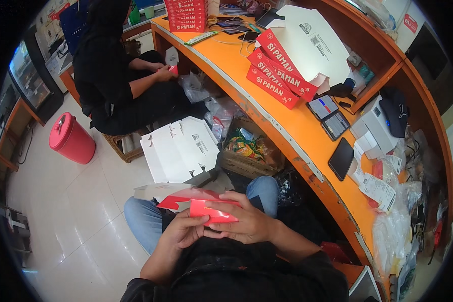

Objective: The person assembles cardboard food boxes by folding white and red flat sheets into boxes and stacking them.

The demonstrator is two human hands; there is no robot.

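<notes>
Above my lap, both hands grip a partly folded red-and-white cardboard box (pixel 214 210). My left hand (pixel 186 229) pinches its near left side, with the thumb on the red panel. My right hand (pixel 246 219) wraps over the right end, fingers lying across the red face. The box's pale inner flap (pixel 161 191) spreads out to the left, over my knee. Just beyond my knees lie flat white box blanks (pixel 178 148), with cut slots and small black prints.
An orange curved counter (pixel 297 146) runs along my right, bearing stacked red boxes (pixel 274 75), phones (pixel 341 158), a white printer (pixel 375 126) and plastic bags. Under it sits a carton of packets (pixel 251 151). A co-worker in black (pixel 110 75) handles a red piece; a pink bin (pixel 71 138) stands left.
</notes>
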